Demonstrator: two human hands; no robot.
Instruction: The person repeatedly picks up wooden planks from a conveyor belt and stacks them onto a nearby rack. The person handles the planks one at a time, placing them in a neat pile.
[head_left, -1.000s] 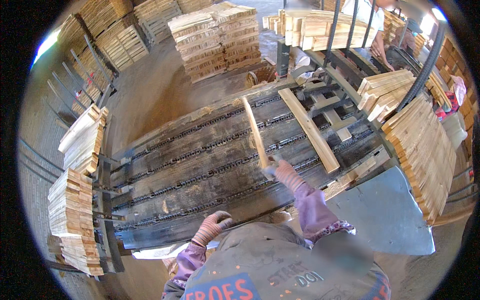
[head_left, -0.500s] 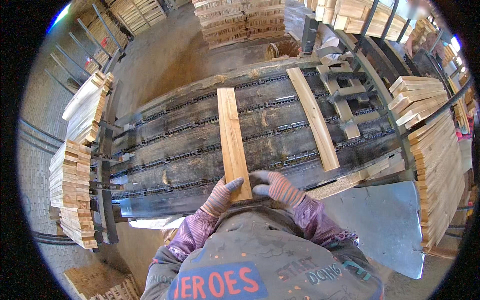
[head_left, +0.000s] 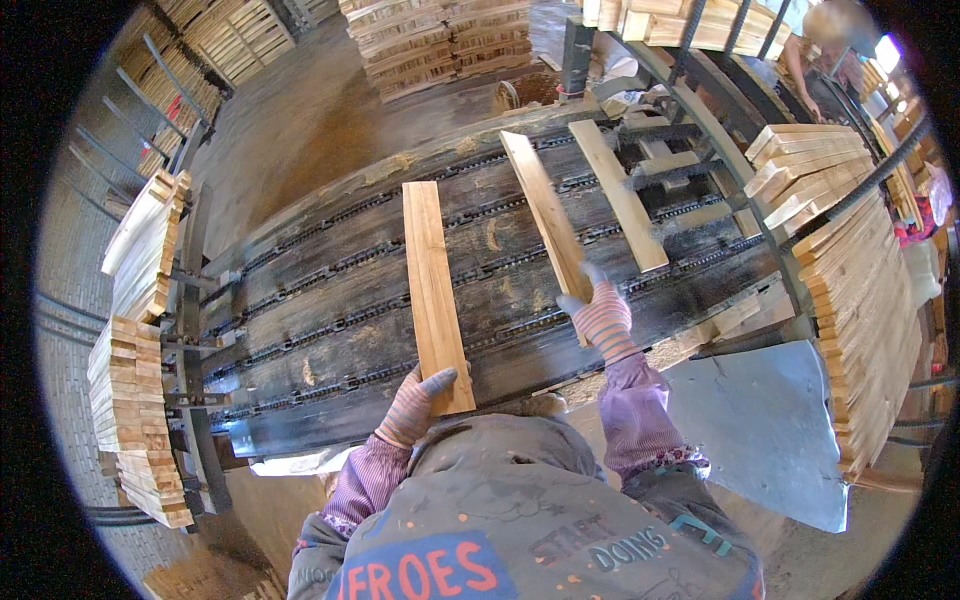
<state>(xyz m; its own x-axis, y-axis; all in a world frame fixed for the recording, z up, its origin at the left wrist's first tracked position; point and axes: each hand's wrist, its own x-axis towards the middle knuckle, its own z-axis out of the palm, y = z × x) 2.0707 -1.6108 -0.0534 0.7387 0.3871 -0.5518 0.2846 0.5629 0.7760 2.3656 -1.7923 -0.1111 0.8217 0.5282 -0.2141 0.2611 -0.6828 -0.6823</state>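
Observation:
My left hand [head_left: 408, 410], in a striped glove, is closed on the near end of a pale wooden board [head_left: 432, 280], thumb on top. That board lies lengthwise away from me over the dark chain conveyor [head_left: 330, 290]. Further right, my right hand [head_left: 604, 322], gloved alike, grips the near part of a second board [head_left: 540, 195], thumb on its left edge and fingers across to its right. This board's near tip is partly hidden by the hand. A third board [head_left: 618, 195] lies on the chains beyond, untouched.
Stacked boards stand left [head_left: 125, 385] and right [head_left: 865, 320] of the conveyor. A bent metal sheet [head_left: 755, 425] is at near right. Dark metal bars [head_left: 690, 40] rise at the far right, where another person [head_left: 825, 70] stands. A large wood stack [head_left: 440, 45] is behind.
My right hand has left the first board's side and reached right onto the second board, which has shifted left. A third board now shows on the chains. My left hand keeps its hold.

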